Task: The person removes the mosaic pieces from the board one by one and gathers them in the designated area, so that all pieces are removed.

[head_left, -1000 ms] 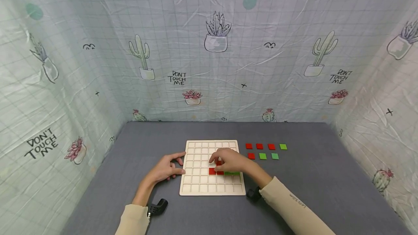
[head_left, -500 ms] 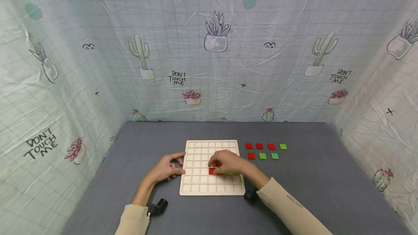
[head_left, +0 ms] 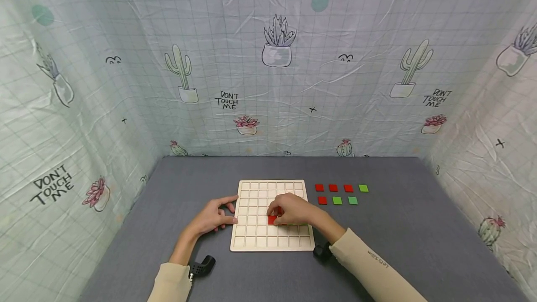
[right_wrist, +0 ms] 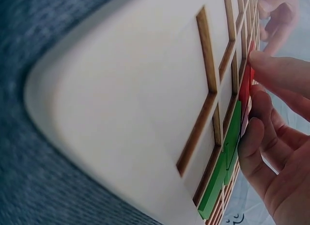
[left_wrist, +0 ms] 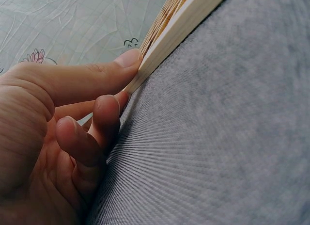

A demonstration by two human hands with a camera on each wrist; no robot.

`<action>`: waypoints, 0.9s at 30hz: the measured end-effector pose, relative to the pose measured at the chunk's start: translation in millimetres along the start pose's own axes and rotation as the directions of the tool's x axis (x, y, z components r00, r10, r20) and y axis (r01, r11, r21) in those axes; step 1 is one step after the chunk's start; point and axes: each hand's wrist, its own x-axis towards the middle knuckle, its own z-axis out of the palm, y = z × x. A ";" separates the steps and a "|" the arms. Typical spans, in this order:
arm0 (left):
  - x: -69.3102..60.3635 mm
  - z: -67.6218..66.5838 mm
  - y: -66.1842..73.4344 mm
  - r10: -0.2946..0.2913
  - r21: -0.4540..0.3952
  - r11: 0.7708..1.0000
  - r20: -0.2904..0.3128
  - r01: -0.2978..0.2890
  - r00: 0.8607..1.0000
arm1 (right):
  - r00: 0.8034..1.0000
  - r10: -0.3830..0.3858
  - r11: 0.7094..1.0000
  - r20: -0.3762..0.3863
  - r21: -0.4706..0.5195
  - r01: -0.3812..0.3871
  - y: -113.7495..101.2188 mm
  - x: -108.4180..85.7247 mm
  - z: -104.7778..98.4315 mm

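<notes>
A pale wooden grid board lies on the grey table. My left hand rests against its left edge, thumb and index finger spread apart; in the left wrist view the thumb presses the board's rim. My right hand is over the middle of the board, fingers bent, thumb and index finger at a red tile in a cell. Another red tile shows between the fingers. The right wrist view shows green tiles in a row with red ones, beneath this hand. Some tiles are covered by it.
Right of the board lie loose square tiles in two rows: several red, two lime green and one darker green. A patterned curtain stands behind the table. Each wrist carries a black camera mount.
My right hand has moved slightly left and lower over the board, covering the green tiles that showed before. It barely moves in the last half second. My left hand stays put.
</notes>
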 end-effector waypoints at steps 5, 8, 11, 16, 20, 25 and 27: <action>1.0 0.0 -0.5 -0.002 0.006 1.000 -0.006 0.002 1.000 | 1.000 0.000 1.000 -0.004 -0.004 0.000 -1.6 -0.1 -0.3; 1.3 0.1 -0.6 0.001 0.011 1.000 -0.009 -0.001 1.000 | 1.000 0.006 1.000 -0.007 -0.015 -0.006 -2.1 0.2 0.2; 0.4 0.6 0.2 0.003 0.015 1.000 -0.007 -0.003 1.000 | 1.000 0.000 1.000 -0.009 -0.030 0.000 -2.5 0.5 0.4; -0.6 1.1 -0.3 0.007 0.019 1.000 -0.004 -0.007 1.000 | 1.000 -0.015 0.999 -0.008 -0.034 0.014 -2.9 0.9 0.0; 0.1 1.0 -1.8 0.012 0.022 1.000 -0.007 -0.012 1.000 | 1.000 -0.011 1.000 0.001 -0.017 0.011 -3.1 0.5 -1.9; 0.7 0.8 -2.2 0.007 0.016 1.000 -0.008 -0.007 1.000 | 1.000 -0.011 1.000 0.008 -0.004 0.011 -1.9 0.2 -3.6; 0.5 0.9 -1.6 0.004 0.012 1.000 -0.009 -0.003 1.000 | 1.000 -0.018 1.000 0.010 0.002 0.018 -1.6 0.1 -4.0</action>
